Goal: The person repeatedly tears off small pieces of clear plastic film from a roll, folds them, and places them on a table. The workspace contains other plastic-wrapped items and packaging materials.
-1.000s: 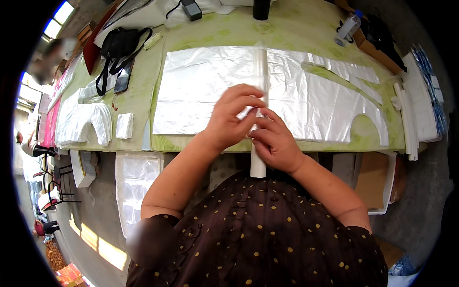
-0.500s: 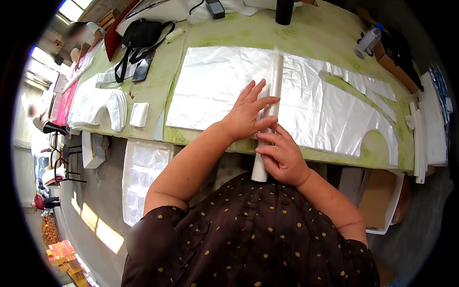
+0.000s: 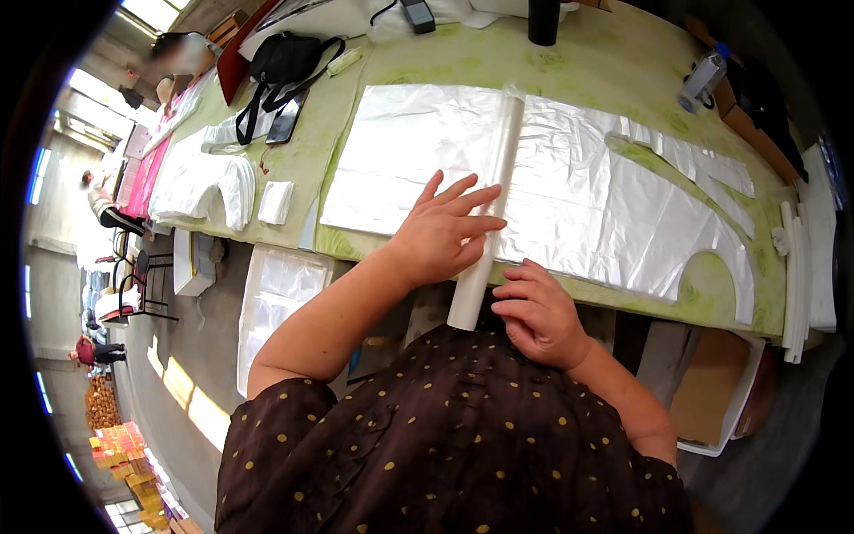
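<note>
A thin white plastic bag (image 3: 614, 205) lies spread flat on the table, its cut-out handle end to the right. Across it rests a whitish tube (image 3: 498, 191), whose near end sticks out past the table's front edge. My left hand (image 3: 445, 231), fingers spread, lies at the tube's left side with the fingertips reaching onto it; it grips nothing. Just right of the tube's near end, my right hand (image 3: 540, 313) hovers apart from it, fingers loosely bent and holding nothing.
At left on the green-patterned table (image 3: 463, 58) are stacked white bags (image 3: 209, 191), a small folded white pad (image 3: 276, 203), a phone (image 3: 286, 120) and a black bag (image 3: 285, 60). A bottle (image 3: 704, 78) and white rolls (image 3: 792, 285) are at right. Other people stand farther left.
My right hand has let go of the tube and drawn back to its right. The tube's near end has swung slightly left. My left hand has moved slightly nearer, fingers wider apart.
</note>
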Motion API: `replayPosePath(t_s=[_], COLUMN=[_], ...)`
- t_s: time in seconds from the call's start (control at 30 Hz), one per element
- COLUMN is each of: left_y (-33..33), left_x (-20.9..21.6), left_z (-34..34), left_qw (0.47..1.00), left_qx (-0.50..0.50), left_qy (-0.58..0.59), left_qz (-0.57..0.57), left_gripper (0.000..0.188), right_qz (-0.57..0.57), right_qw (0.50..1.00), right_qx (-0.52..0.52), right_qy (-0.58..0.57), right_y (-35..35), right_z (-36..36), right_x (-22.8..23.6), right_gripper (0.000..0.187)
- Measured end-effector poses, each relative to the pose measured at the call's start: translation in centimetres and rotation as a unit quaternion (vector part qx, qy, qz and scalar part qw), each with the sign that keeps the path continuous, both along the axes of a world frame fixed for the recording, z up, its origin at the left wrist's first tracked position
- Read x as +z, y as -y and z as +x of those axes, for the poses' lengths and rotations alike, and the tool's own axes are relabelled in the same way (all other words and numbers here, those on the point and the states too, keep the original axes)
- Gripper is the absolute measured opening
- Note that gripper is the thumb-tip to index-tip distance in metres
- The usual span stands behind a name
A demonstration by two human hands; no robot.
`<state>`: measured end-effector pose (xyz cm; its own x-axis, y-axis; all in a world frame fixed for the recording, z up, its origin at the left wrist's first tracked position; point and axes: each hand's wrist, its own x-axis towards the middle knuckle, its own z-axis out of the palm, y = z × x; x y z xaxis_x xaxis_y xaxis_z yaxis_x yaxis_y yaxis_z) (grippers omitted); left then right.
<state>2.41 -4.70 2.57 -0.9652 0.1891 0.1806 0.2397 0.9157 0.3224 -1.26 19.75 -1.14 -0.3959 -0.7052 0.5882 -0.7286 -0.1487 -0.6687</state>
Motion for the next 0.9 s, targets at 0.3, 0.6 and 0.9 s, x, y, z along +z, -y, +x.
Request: replayPosePath(t_s=[0.3,0.6,0.9], left_y=[-2.1,2.9,7.1], left_x=[1.7,2.9,-1.1], left_z=[0.2,-0.1,-1.0], left_qw=[0.995,0.949,0.907], left_qx=[0.009,0.279,0.379], left_qy=[-0.098,0.017,0.126], left_qz=[-0.014,-0.142,-0.131], left_gripper=[0.037,0.063,0.091], right_qz=[-0.020,-0.033,-0.023], right_qw=[0.999,0.992,0.996], right_qx=[-0.025,-0.110,-0.085], right_qy=[0.032,0.048,0.018], right_y=[-2.3,-4.6,-5.2], right_z=[0.8,0.6,0.9], right_x=[-0.9,-2.2,-2.4], right_gripper=[0.026,0.023,0.023])
